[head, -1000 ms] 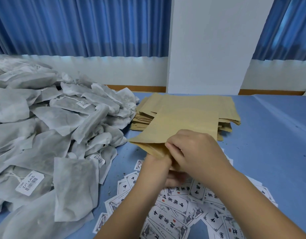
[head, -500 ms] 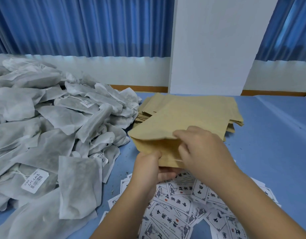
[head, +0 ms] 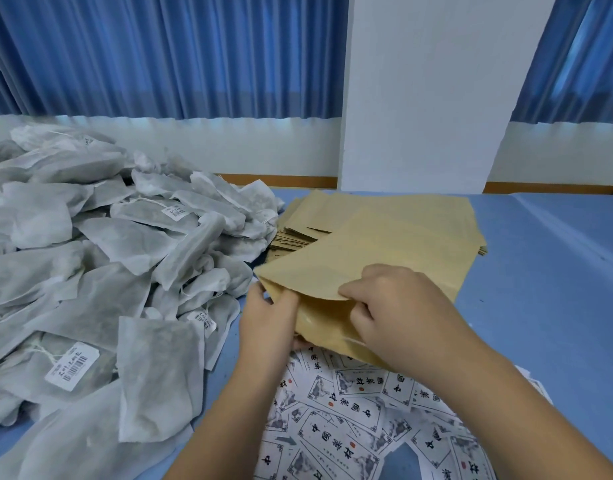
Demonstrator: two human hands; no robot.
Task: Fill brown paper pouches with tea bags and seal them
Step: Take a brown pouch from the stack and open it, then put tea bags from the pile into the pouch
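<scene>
Both forearms are bare right up to the bottom edge of the view, with no sleeve cuff showing. The left hand and right hand are ungloved, the visible fingernails cut short and unpainted.

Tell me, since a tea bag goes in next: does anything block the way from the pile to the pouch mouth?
Nothing visible does. Both hands hold the pouch open toward the tea bags just left.

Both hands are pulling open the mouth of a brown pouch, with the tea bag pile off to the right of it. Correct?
Not quite: the head view shows the tea bag pile left of the brown pouch, not right. Left hand and right hand are indeed parting its mouth.
</scene>
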